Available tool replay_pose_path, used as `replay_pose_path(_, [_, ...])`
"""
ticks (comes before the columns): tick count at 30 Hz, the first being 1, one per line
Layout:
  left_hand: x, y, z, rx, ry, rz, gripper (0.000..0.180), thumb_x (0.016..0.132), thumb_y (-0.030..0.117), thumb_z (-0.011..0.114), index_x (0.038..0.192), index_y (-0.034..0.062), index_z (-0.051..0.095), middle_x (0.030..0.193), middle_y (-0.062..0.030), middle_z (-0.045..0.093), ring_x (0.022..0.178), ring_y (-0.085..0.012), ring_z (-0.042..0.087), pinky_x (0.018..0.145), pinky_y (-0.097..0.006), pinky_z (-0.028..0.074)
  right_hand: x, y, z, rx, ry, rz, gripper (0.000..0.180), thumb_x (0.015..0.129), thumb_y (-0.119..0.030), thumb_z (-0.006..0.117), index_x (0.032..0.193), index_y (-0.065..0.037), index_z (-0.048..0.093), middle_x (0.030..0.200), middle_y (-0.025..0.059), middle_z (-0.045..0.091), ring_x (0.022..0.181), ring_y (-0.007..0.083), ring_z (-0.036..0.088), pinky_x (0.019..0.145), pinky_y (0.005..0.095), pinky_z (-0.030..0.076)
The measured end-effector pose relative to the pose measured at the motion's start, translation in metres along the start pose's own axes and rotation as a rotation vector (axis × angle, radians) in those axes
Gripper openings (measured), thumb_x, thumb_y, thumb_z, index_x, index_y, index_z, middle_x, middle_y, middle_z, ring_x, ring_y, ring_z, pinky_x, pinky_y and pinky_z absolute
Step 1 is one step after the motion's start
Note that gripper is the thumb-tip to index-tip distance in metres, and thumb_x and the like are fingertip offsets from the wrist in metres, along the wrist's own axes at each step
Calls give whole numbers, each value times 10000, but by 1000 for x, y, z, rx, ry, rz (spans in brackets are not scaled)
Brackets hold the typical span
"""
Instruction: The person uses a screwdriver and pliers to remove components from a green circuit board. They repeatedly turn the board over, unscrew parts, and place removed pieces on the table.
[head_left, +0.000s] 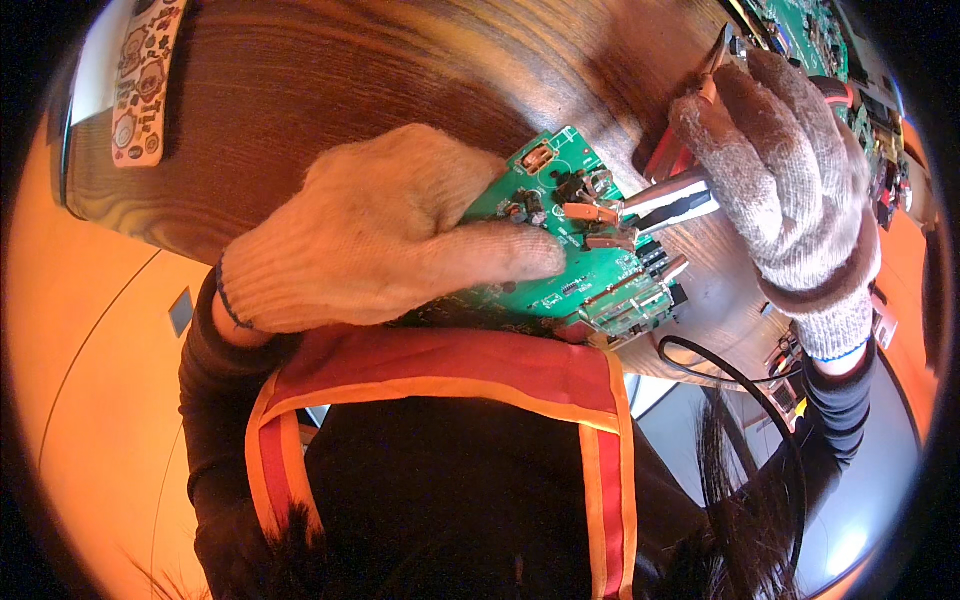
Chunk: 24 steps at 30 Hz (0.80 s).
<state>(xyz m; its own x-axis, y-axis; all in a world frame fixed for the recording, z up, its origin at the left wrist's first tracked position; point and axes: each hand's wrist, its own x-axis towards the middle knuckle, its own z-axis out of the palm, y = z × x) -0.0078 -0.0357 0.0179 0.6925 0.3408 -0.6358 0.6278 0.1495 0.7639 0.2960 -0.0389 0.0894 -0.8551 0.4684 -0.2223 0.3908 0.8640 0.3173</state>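
My left hand [390, 235], in a knitted work glove, is closed on a green circuit board [535, 285], its thumb lying across the face. The board is tilted and carries capacitors, coils and connectors. My right hand [780, 170], gloved too, is wrapped round pliers [680, 202]. Their metal jaws point left and reach the small orange-brown components [592, 213] at the board's right edge. Whether the jaws are closed on one is hard to tell. A red-handled tool [672, 150] with a dark pointed tip shows by the right fingers; my hand partly hides it.
The dark wooden table [300, 70] lies beneath. More circuit boards [800, 30] and loose electronic parts are heaped at the far right. A patterned strip [143, 85] lies at the far left. A black cable [725, 370] loops below the right hand, near my red apron [450, 370].
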Motion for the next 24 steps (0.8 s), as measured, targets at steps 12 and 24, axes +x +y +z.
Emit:
replay_pose_path(12, [-2, -6, 1, -58, 25, -3, 354, 888, 426, 724, 1033, 106, 765, 772, -88, 715, 714, -166, 649, 715, -341, 497, 4, -22, 1, 4, 46, 93, 515, 771, -117, 704, 1280, -91, 633, 1181, 142, 619, 1139, 356, 621, 896, 441, 507])
replay_pose_path(24, [-2, 2, 1, -214, 15, -16, 331, 906, 334, 707, 1108, 74, 747, 871, -62, 739, 805, -137, 655, 774, -317, 501, 15, -34, 20, -75, 174, 160, 529, 751, -141, 712, 1268, -96, 608, 1064, 105, 628, 1030, 325, 657, 770, 413, 538])
